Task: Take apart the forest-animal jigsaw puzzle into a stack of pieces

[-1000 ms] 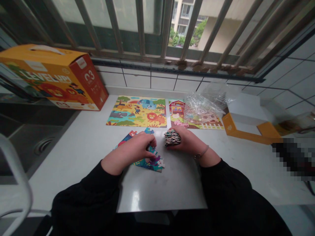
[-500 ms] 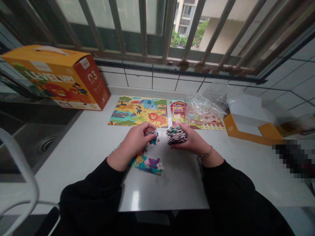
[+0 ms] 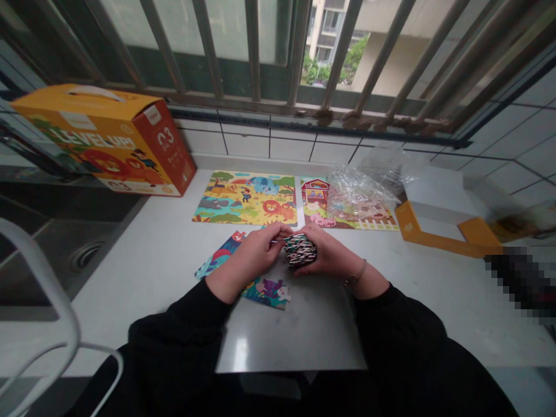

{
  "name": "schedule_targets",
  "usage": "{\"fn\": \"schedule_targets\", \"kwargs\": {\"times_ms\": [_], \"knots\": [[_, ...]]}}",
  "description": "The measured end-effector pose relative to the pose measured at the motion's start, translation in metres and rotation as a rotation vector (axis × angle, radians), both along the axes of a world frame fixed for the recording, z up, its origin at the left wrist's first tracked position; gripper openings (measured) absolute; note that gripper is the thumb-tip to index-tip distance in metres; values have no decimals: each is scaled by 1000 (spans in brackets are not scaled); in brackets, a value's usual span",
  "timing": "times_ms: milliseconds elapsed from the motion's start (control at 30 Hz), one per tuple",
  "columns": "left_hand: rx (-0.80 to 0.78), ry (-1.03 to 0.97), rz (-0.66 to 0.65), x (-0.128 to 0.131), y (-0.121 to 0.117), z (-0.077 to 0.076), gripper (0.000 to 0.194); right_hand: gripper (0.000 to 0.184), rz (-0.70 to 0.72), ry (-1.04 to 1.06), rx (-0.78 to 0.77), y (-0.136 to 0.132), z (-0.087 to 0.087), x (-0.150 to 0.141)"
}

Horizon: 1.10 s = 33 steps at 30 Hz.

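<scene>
Head view. A white counter [image 3: 143, 255] runs beneath a barred window [image 3: 278, 52], with a tiled wall strip between them. An orange box [image 3: 108, 139] stands at the far left of the counter. Two finished puzzles lie flat near the wall: a jungle puzzle [image 3: 245, 198] and, just beside it, a farm puzzle [image 3: 321, 202] partly covered by a clear plastic bag [image 3: 360, 188]. An open orange-and-white tray [image 3: 434, 223] sits to the right.

Change from half a second earlier: the left hand [image 3: 254, 255] then held a single piece apart from the stack; it has now closed the gap, and its fingertips meet the stack. The right hand has drawn slightly nearer the body, and the stack sits lower in the view.

The stack of puzzle pieces [image 3: 300, 250] is held above the counter, between the two hands. The right hand [image 3: 328, 255] is curled around it, gripping it from the right side with fingers and thumb. The left hand has its fingers drawn together in a pinch at the stack's upper left edge; whether a piece is held in that pinch cannot be told. A partly built puzzle [image 3: 243, 272] lies flat on the counter under and just below the left hand.
</scene>
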<state>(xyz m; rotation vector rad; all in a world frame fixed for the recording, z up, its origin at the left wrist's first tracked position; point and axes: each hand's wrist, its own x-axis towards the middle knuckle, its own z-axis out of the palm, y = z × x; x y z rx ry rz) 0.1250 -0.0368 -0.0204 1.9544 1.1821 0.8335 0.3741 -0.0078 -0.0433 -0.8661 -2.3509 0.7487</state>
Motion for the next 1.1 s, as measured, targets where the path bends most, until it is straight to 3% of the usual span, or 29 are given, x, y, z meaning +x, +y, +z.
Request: {"fn": "schedule_targets", "kwargs": {"times_ms": [133,300,400,500,767,967,1033,1100], "knots": [[99,85,50,-14,6,4,46,61,-41,-10,-9,-2,4,1],[179,480,248,-51,20,17,38,68,-170,43,75,-2,8,5],[142,617,227,-55,21,18,43,74,-180,33,89,0,5,6],[127,674,175,-44,18,15,35,63,-120,-37,15,1,2,4],[11,510,215,-34,23,-4,32,55,-39,-38,-20,-3,9,1],[-40,348,228,-22,17,1,28,58,40,-36,6,-4,11,-2],[-37,306,196,-16,12,4,22,63,32,-24,-34,-5,8,-3],[-11,270,144,-11,9,5,18,81,7,21,-82,-6,5,-3]]}}
